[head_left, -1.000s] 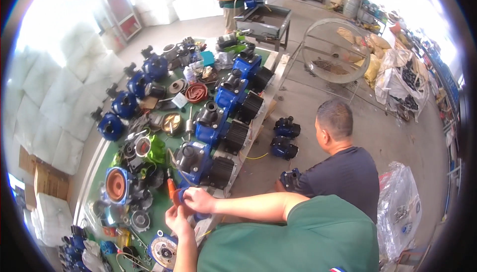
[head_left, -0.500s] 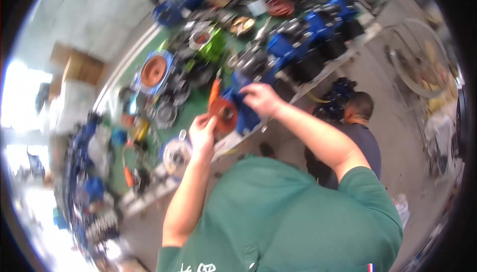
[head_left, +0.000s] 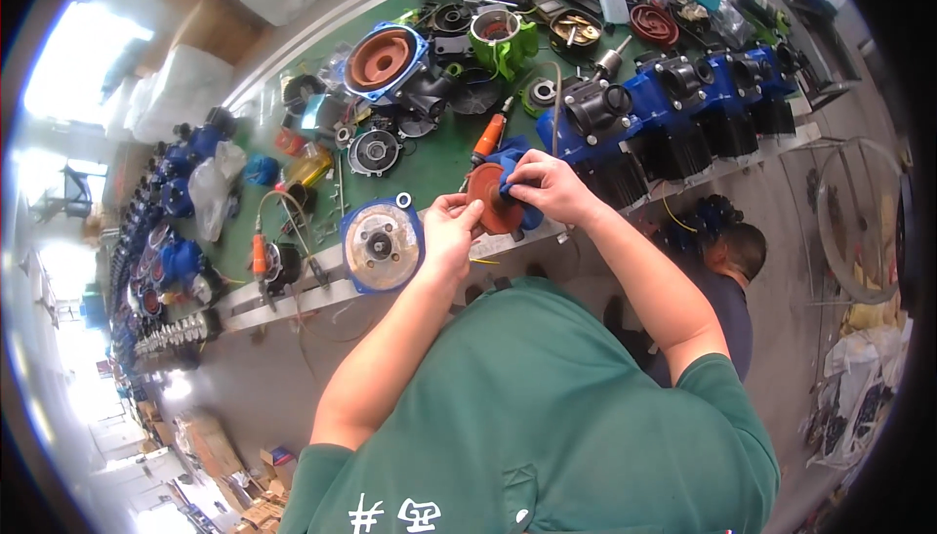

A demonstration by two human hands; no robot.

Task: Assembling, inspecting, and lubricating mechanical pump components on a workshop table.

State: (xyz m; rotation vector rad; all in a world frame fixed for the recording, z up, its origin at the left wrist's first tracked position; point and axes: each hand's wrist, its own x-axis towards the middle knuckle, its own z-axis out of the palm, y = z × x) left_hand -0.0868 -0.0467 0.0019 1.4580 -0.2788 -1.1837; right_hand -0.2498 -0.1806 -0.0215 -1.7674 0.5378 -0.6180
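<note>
Both nearly closed, the left hand (head_left: 456, 228) pinches a reddish disc (head_left: 491, 206), the right hand (head_left: 549, 187) blue cloth (head_left: 508, 175).

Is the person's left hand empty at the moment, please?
No, the left hand holds the reddish-brown disc by its edge.

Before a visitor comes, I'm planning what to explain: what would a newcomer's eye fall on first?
Probably the reddish disc near the picture's middle, held in the left hand, with the right hand holding a blue cloth at it. Next come the blue pumps lined up along the table at right, and the bright green casing farther back.
</note>
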